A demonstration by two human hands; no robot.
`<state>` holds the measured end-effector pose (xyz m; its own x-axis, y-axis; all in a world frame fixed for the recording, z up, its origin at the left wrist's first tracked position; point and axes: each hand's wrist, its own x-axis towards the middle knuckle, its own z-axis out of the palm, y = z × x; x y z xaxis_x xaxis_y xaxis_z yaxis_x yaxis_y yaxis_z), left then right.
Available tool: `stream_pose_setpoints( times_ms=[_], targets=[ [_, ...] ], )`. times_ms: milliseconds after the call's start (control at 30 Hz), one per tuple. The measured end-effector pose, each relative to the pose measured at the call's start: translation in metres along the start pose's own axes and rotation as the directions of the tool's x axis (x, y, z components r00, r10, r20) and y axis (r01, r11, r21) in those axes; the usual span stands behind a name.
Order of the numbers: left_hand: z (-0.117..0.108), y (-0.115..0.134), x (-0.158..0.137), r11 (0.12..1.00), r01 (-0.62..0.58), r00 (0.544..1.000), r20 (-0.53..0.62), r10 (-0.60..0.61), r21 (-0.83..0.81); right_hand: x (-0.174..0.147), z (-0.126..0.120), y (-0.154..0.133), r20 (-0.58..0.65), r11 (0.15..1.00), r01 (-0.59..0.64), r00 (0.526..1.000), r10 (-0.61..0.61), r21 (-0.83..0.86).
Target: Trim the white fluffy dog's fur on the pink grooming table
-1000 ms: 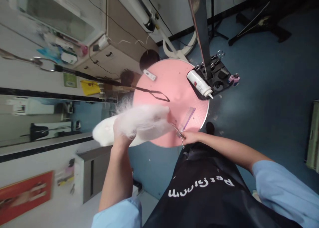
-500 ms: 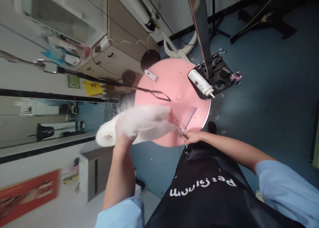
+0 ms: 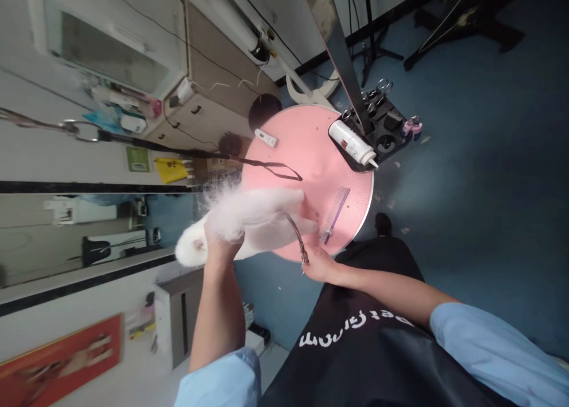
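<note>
A white fluffy body, like a small dog or a dog-shaped grooming model, stands over the left side of the round pink table. My left hand is closed around its near side, the fingers partly buried in long white hair. In my right hand are curved metal scissors, their blades pointing up and left against the fur. How far the blades are parted I cannot make out. A purple-backed comb lies on the table, right of the scissors.
A black tool holder at the table's right carries scissors and a white squeeze bottle. A black strap loop hangs over the table, where a white thermometer-like device lies. Behind stands a drawer cabinet.
My right hand has moved left with the scissors, from beside the comb to the fur's near side. My left hand keeps its hold. The view has shifted slightly.
</note>
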<state>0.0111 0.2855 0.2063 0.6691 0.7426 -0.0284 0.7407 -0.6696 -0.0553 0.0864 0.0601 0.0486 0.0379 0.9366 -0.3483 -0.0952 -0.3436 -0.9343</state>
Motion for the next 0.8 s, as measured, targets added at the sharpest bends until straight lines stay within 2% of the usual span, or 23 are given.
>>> stream_pose_setpoints(
  times_ms=[67,300,533,800],
  targets=[
    [0.0015,0.0002,-0.0002,0.999,-0.011,0.999,-0.046,0.013,0.041,0.0025,0.0019,0.0023,0.002,1.0,0.008,1.0,-0.008,0.005],
    [-0.0003,0.0032,-0.0005,0.999,-0.018,0.999,-0.033,0.019,0.039,0.0068,0.007,0.0066,-0.02,0.999,0.01,1.0,-0.009,0.043],
    [0.0013,0.003,-0.0015,0.996,-0.034,0.996,-0.079,0.04,0.081,0.0065,0.0082,0.0068,-0.025,0.995,-0.007,1.0,0.01,0.1],
    [0.0005,0.0027,0.0005,0.996,0.004,0.999,-0.042,-0.001,0.085,0.0056,0.0077,0.0062,-0.008,0.989,-0.018,1.0,0.019,0.144]
  ],
)
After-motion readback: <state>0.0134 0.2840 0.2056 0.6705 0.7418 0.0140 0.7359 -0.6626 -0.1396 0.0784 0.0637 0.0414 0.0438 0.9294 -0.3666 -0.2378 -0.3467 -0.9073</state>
